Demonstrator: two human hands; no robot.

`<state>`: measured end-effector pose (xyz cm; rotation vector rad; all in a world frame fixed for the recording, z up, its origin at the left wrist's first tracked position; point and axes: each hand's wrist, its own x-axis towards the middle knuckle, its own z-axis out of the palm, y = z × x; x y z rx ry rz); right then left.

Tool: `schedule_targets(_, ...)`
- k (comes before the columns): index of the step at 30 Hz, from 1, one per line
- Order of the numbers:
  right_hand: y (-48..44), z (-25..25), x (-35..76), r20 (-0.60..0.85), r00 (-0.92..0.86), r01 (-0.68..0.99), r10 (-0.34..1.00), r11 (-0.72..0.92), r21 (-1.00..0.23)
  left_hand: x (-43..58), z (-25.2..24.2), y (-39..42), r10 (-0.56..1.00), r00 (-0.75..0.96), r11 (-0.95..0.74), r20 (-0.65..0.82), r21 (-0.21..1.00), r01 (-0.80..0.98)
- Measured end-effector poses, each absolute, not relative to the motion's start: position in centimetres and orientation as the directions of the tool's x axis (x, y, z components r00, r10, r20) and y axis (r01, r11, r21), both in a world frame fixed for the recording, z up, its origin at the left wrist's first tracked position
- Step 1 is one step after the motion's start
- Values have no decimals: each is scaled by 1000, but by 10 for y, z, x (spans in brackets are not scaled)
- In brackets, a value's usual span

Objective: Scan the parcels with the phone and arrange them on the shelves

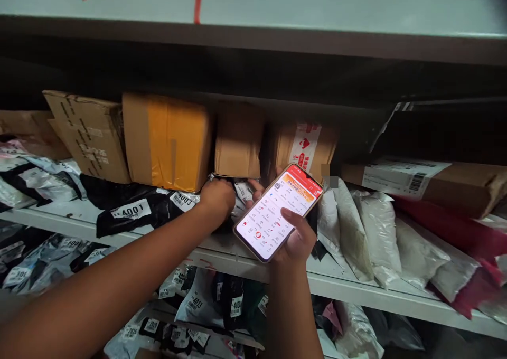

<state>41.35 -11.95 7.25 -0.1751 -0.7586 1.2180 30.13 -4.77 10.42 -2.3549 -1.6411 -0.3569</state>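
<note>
My right hand (298,235) holds a smartphone (277,214) tilted in front of the shelf. Its thumb lies over the lit red-and-white screen, and fingertips show past the phone's left edge. My left hand (217,200) reaches in among the parcels with its fingers curled; what they grip is hidden. Right beside it is a silvery-white plastic packet (242,194), partly covered by the phone hand. Just above stands a small cardboard box (238,142). To its left lie a parcel label reading 4003 (184,200) and a black mailing bag labelled 4001 (132,211).
A carton with yellow tape (176,142) and a leaning carton (89,137) stand left. Behind the phone is a box with red-and-white tape (307,142). White plastic parcels (376,237) line the right, beneath a long box (467,187). A shelf board (253,13) overhangs; bagged parcels fill below.
</note>
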Motion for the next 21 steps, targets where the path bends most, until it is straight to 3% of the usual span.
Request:
schedule_targets(5, -119, 73, 413, 517, 134, -729, 845, 438, -526, 308, 107, -28, 926, 270, -271, 264, -31, 962)
schedule_targets(12, -120, 77, 413, 517, 194, -628, 834, 511, -588, 309, 86, -55, 894, 201, -243, 401, 55, 968)
schedule_targets(16, -121, 77, 414, 538, 195, -614, 820, 530, -585, 305, 74, -57, 838, 268, -324, 476, 38, 945)
schedule_targets(21, -122, 77, 414, 523, 203, -605, 828, 526, -598, 303, 73, -55, 840, 293, -349, 458, 42, 936)
